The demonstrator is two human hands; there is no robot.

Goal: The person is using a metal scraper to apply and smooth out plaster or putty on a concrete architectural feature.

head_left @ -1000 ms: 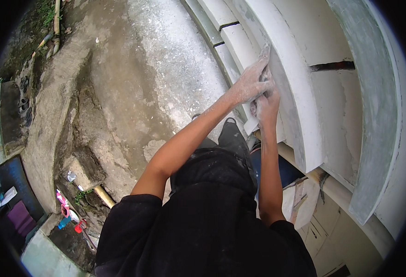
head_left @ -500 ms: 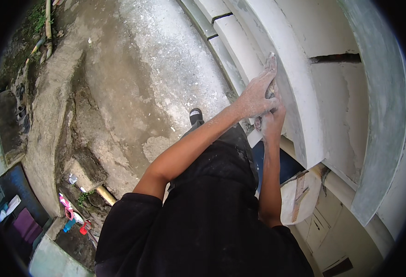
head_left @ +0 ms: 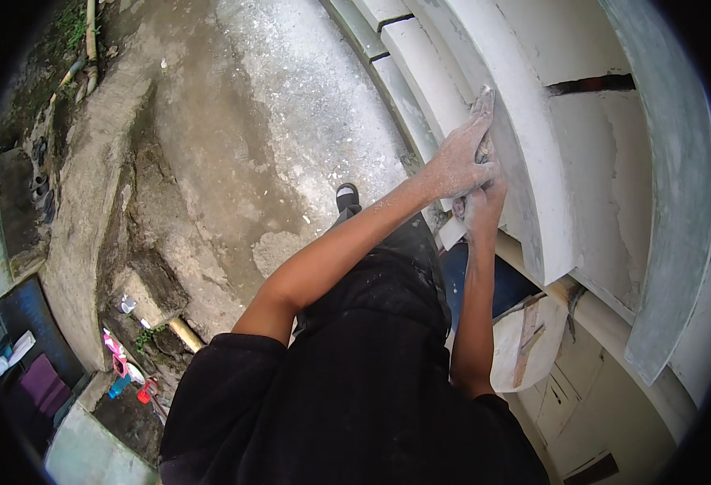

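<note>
My left hand [head_left: 457, 165], coated in white dust, reaches across to the edge of a long white ledge [head_left: 546, 182]. Its fingers point up along the ledge's grey side. Just below, touching it, is my right hand [head_left: 486, 208], dusty as well, with its fingers curled. Both hands close around something small and greyish that shows only in slivers between the fingers; its kind I cannot make out.
Dusty concrete ground [head_left: 291, 105] lies to the left, with my sandalled foot [head_left: 347, 196] on it. White stepped mouldings [head_left: 424, 73] run beside the ledge. A dark blue panel [head_left: 485, 279] and a pale board [head_left: 525, 343] are below my right arm. Colourful odds and ends [head_left: 121, 364] lie lower left.
The whole view has shifted slightly, so hands and ledge appear a little further right. Against the ledge, my hands have hardly moved and keep the same grip.
</note>
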